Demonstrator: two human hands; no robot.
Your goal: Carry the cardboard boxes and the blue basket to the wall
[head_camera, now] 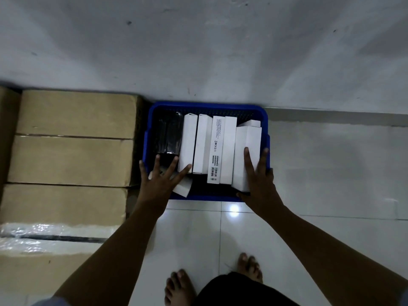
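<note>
Both hands open — left hand (160, 181) and right hand (258, 182) spread over the basket (152, 120), which touches the wall (198, 51) beside the boxes (72, 138) — bare floor (331, 173) right.

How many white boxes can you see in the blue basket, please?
6 white boxes: four upright in a row, one behind the rightmost, one small one by the left hand at. More may be hidden.

Single head cam, looking steeply down and fwd, close over floor (309, 173) at base of wall (198, 51).
</note>
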